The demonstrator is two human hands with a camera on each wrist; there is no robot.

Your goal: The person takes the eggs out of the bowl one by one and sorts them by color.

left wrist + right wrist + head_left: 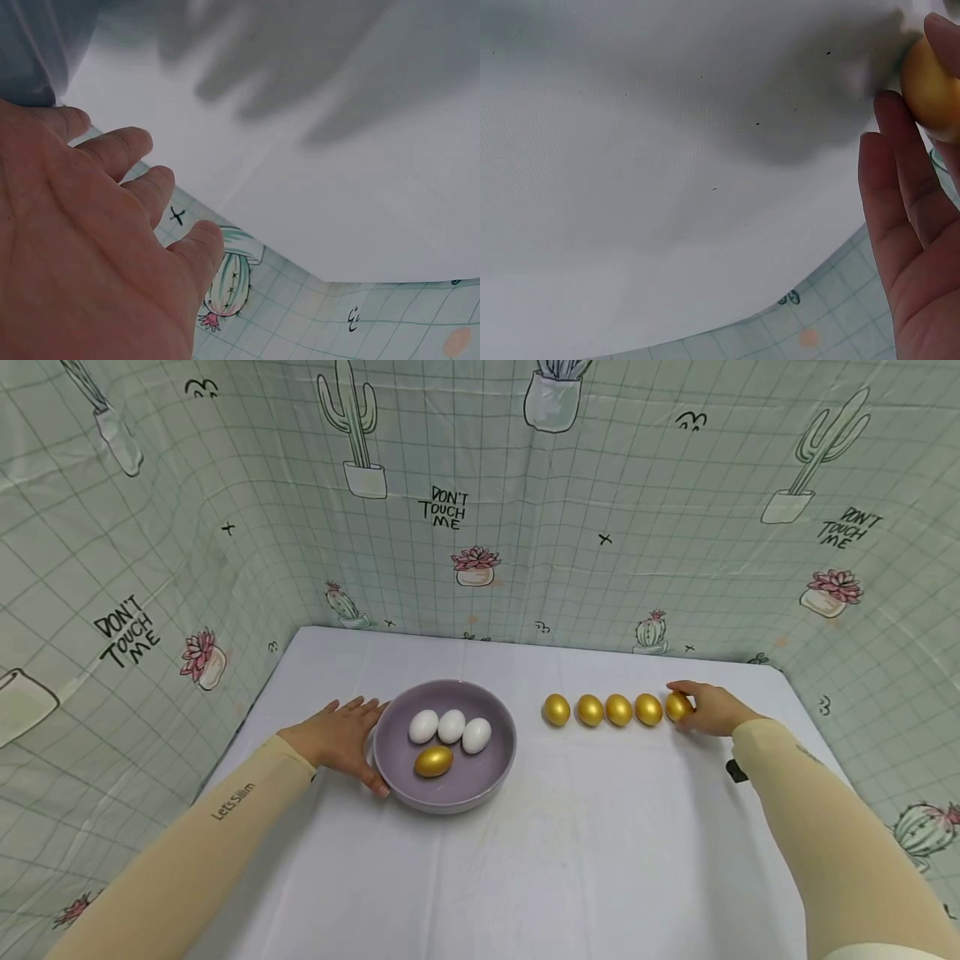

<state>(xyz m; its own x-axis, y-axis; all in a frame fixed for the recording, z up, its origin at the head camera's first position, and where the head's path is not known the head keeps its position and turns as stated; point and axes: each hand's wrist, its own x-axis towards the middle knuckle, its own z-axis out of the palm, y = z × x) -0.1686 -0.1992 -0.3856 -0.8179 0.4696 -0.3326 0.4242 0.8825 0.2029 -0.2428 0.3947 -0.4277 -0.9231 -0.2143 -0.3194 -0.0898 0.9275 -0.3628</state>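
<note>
My left hand point(341, 739) lies beside a purple bowl point(480, 774), fingers stretched out, with the thumb against the bowl's near left side. In the bowl are three white eggs point(452, 726) and one golden egg point(433, 761). Over on the right, my right hand point(716, 710) pinches the rightmost golden egg point(679, 707) of a row between thumb and fingers. The right wrist view shows this egg point(930, 86) partly cut off at the frame's edge. In the left wrist view only a bit of the bowl point(37, 52) appears above the fingers.
Several other golden eggs point(618, 710) stand in a line between the bowl and my right hand. White cloth covers the table point(525, 860). A patterned curtain point(480, 460) rises behind it and along both sides. Something small and black point(736, 771) shows at my right wrist.
</note>
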